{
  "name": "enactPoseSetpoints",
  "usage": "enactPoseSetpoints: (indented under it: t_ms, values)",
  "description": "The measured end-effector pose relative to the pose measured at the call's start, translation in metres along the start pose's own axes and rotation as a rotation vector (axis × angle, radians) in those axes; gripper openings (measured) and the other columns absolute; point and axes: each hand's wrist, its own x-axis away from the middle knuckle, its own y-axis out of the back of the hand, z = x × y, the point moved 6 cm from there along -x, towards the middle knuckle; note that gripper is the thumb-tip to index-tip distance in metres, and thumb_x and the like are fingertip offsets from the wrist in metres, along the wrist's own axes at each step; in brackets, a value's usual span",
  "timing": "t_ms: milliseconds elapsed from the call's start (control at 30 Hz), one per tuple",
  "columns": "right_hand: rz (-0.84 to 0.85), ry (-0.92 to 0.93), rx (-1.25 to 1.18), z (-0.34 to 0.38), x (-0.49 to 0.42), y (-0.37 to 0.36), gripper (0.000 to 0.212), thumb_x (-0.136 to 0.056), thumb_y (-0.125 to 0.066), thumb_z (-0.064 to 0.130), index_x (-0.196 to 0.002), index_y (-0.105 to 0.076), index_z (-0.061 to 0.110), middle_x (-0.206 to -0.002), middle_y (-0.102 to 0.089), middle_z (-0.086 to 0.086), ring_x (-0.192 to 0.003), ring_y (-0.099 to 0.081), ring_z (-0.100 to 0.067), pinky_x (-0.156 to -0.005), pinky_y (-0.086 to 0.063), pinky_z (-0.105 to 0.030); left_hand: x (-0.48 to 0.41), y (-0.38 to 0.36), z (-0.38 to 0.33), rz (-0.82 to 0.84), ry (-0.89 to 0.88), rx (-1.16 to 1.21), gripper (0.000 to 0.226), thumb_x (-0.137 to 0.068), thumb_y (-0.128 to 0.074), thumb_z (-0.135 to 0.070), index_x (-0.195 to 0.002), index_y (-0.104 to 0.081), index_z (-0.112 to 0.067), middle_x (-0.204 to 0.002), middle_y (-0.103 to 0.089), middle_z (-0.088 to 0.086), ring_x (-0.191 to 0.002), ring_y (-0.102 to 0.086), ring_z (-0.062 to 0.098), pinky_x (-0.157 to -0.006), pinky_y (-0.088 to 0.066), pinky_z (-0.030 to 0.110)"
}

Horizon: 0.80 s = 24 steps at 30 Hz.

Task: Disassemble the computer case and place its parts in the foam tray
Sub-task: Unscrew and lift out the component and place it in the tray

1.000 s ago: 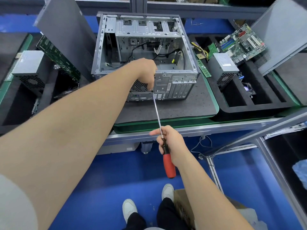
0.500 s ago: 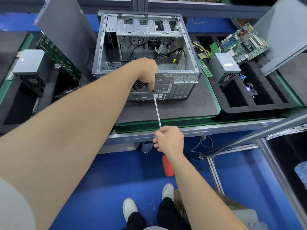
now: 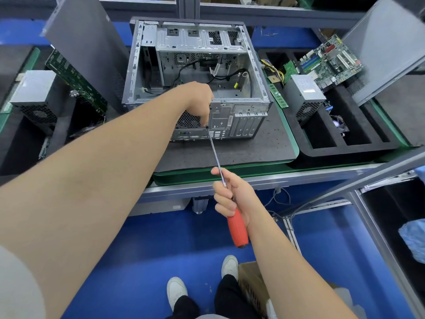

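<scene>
**Layout of the station.** At centre we see the computer case [image 3: 197,72], open side up, on a mat [image 3: 253,153] on the worktop [image 3: 276,180]. To its right sits the foam tray [image 3: 345,151]. In it we find a power supply [image 3: 305,93] nearest the case, a motherboard [image 3: 331,61] behind that, and a side panel [image 3: 386,47] leaning at its right side. A memory stick [image 3: 278,95] lies between case and tray. Left of the case leans a second panel [image 3: 85,47], with another power supply [image 3: 34,93] farther left. A screwdriver [image 3: 218,166] reaches from before the worktop to the case's near face.
</scene>
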Motion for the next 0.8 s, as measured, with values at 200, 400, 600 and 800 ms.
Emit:
enactPoseSetpoints:
  t_ms: [200, 400, 600, 800]
  values:
    - [-0.185, 0.118, 0.324, 0.008, -0.002, 0.003, 0.019, -0.112, -0.047, 0.021, -0.109, -0.062, 0.009, -0.060, -0.052, -0.006, -0.037, -0.037, -0.017, -0.040, -0.037, -0.025, -0.002, -0.001, 0.000, -0.002, -0.001, -0.019, 0.049, -0.080, -0.084, -0.046, -0.067, -0.050, -0.012, -0.072, -0.049, 0.001, -0.060, -0.047, 0.017, -0.050, -0.033, 0.031]
    - [-0.862, 0.256, 1.514, 0.018, 0.008, 0.004, 0.018, -0.112, -0.042, 0.031, -0.101, -0.052, 0.021, -0.077, -0.060, -0.006, -0.068, -0.053, -0.031, -0.058, -0.037, -0.038, -0.002, -0.002, 0.000, 0.012, -0.001, -0.031, 0.049, -0.080, -0.084, -0.046, -0.067, -0.053, -0.011, -0.070, -0.051, 0.002, -0.062, -0.050, 0.019, -0.052, -0.036, 0.032]
    - [-0.638, 0.193, 0.950, 0.011, -0.003, 0.017, 0.030, -0.105, -0.040, 0.028, -0.103, -0.070, 0.023, -0.072, -0.067, 0.000, -0.057, -0.057, -0.017, -0.054, -0.040, -0.032, -0.001, -0.001, -0.001, 0.016, 0.003, -0.023, 0.046, -0.081, -0.084, -0.045, -0.077, -0.057, -0.007, -0.074, -0.052, 0.003, -0.062, -0.049, 0.018, -0.051, -0.034, 0.032]
    - [-0.111, 0.027, 0.061, 0.006, -0.007, 0.012, 0.020, -0.106, -0.057, 0.018, -0.115, -0.068, 0.005, -0.087, -0.073, -0.008, -0.057, -0.059, -0.014, -0.044, -0.044, -0.025, 0.001, 0.000, -0.001, 0.014, 0.012, -0.002, 0.047, -0.081, -0.084, -0.042, -0.068, -0.053, -0.009, -0.071, -0.050, 0.002, -0.061, -0.048, 0.018, -0.052, -0.035, 0.031]
